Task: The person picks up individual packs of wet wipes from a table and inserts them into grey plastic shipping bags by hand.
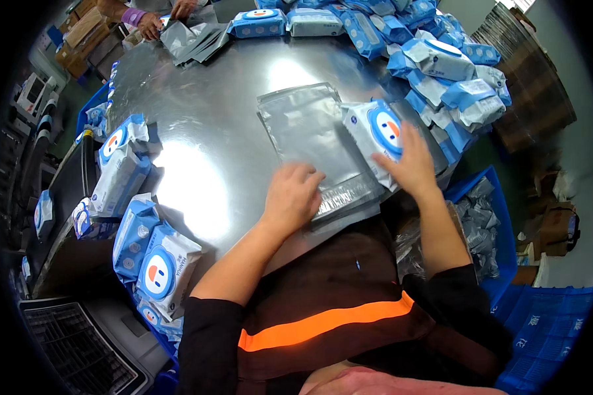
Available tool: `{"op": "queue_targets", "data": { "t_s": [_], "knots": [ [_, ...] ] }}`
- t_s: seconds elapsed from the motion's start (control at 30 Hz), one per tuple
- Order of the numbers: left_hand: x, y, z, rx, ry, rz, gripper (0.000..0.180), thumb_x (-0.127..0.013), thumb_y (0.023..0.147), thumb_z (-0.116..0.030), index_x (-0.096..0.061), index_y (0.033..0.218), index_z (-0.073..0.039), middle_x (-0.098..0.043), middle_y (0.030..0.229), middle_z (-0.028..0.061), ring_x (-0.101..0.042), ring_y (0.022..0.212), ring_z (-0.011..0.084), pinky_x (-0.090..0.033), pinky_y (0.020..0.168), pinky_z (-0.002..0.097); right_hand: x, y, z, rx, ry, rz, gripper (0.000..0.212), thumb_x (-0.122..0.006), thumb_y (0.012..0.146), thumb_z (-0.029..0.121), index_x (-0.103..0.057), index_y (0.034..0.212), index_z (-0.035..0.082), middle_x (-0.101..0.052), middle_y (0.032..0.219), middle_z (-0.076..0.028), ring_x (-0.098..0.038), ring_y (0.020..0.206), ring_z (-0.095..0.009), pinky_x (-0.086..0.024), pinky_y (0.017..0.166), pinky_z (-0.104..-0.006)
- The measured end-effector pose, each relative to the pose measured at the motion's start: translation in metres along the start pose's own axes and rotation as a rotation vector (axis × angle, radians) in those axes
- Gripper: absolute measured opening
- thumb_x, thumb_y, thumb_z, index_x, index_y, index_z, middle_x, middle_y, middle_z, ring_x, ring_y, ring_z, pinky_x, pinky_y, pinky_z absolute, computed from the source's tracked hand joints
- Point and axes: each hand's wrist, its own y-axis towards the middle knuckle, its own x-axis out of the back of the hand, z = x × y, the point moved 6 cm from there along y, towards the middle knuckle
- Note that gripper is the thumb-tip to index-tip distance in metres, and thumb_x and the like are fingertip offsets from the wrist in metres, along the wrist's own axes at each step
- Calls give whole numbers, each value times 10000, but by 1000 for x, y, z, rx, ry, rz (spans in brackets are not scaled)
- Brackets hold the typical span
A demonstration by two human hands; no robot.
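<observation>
Bagging step, probably: left hand (291,197) flat on foil bag (316,141) at centre frame, fingers together; right hand (410,161) on wipes pack (379,135) beside it, fingers spread. Next: needs bag mouth opened.

Blue wipe packs heaped (435,59) far right; blue crate (501,224); co-worker's hands (153,23).

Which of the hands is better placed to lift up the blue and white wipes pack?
Right. The right hand already lies on the wipes pack, while the left hand presses the stack of silver bags.
</observation>
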Motion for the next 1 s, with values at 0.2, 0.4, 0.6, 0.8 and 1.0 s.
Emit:
{"op": "queue_targets", "data": {
  "t_s": [0.2,0.4,0.6,0.8,1.0],
  "knots": [
    [-28,15,3,20,158,182,154,-681,813,-161,-724,944,-93,-654,896,114,-627,860,334,-525,756,430,-10,14,-10,-155,256,22,995,-816,729,448,-366,1513,34,-440,1451,-248,-473,1318,-368,-366,1100,-466],
    [-15,23,20,324,-77,107,140,-669,875,-179,-690,920,-48,-682,921,170,-653,869,382,-523,766,444,11,-52,5,184,1306,424,848,-848,707,217,-492,1457,44,-552,1397,-140,-514,1287,-248,-372,1111,-399],
    [-14,16,27,304,-121,-84,117,-628,922,-103,-648,1008,-25,-676,963,181,-656,869,380,-524,765,429,37,-83,47,630,352,100,683,-813,637,129,-618,1289,197,-537,1336,-205,-541,1205,-411,-432,1002,-469],
    [-11,14,25,384,-283,-185,127,-606,922,-129,-652,987,-30,-669,1001,191,-631,954,400,-499,836,465,39,-74,49,689,353,154,681,-833,654,181,-613,1298,193,-541,1330,-204,-553,1191,-391,-444,990,-463],
    [-9,19,26,172,-204,-173,110,-663,884,-57,-634,985,-25,-637,923,166,-622,867,377,-504,755,424,41,-86,69,375,174,137,771,-864,657,314,-571,1356,175,-527,1294,-213,-564,1123,-401,-469,933,-476]
  ]
}}
